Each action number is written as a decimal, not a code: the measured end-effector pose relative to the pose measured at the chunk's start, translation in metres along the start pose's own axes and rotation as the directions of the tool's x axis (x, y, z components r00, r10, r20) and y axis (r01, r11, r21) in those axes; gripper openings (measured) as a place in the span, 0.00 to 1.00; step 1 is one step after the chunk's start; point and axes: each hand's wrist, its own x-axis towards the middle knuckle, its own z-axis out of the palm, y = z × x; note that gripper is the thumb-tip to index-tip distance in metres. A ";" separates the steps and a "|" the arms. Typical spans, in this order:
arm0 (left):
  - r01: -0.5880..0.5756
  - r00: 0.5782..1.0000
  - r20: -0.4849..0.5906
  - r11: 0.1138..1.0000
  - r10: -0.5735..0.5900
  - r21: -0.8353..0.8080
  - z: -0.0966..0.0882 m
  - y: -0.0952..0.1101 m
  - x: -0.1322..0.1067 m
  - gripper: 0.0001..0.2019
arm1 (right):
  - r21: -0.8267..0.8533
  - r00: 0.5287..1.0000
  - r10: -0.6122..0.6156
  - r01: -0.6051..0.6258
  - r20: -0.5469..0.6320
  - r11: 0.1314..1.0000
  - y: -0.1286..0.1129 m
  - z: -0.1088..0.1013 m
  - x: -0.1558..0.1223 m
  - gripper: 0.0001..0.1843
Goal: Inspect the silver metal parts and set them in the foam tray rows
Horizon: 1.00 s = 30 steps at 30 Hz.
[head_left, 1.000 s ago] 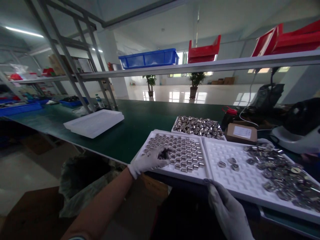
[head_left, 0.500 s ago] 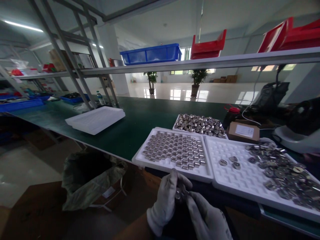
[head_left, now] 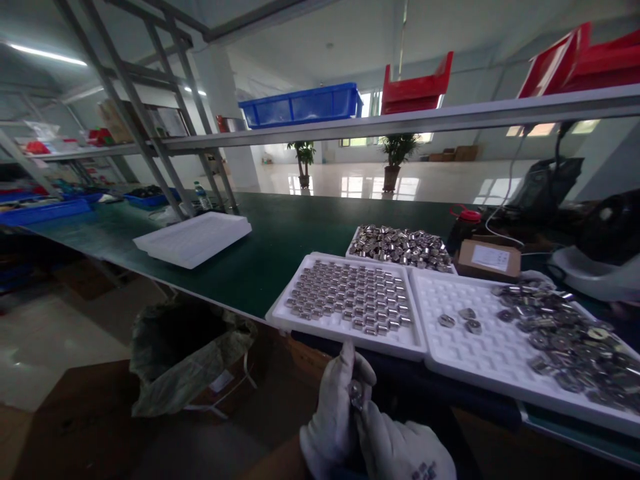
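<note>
My left hand (head_left: 334,410), in a white glove, is closed around a small shiny metal cylinder (head_left: 355,390) in front of the table edge. From the right, my gloved right hand (head_left: 403,441) meets it with its fingers pinched at the lower end of the same piece. The fingers hide much of the cylinder. Just beyond my hands, a white molded tray (head_left: 419,347) carries rows of upright-looking metal cylinders (head_left: 350,297). To its right a second white tray (head_left: 450,363) has a heap of loose metal parts (head_left: 560,340) and 3 separate pieces on its left side.
Behind them stands another tray of piled metal cylinders (head_left: 400,247), beside a cardboard box (head_left: 489,259) and a red-lidded bottle (head_left: 467,217). White stacked trays (head_left: 193,240) lie on the green table (head_left: 265,267). A lined bin (head_left: 190,360) is below left. Overhead runs a shelf (head_left: 300,132).
My right hand has moved left and closer in against my left hand at the metal cylinder. My left hand has shifted slightly. The trays hold the same arrangement.
</note>
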 end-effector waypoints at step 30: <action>-0.097 0.971 -0.216 0.995 0.102 0.037 0.006 -0.015 -0.009 0.33 | 0.254 0.857 0.452 -0.507 0.245 0.824 -0.018 -0.003 -0.003 0.19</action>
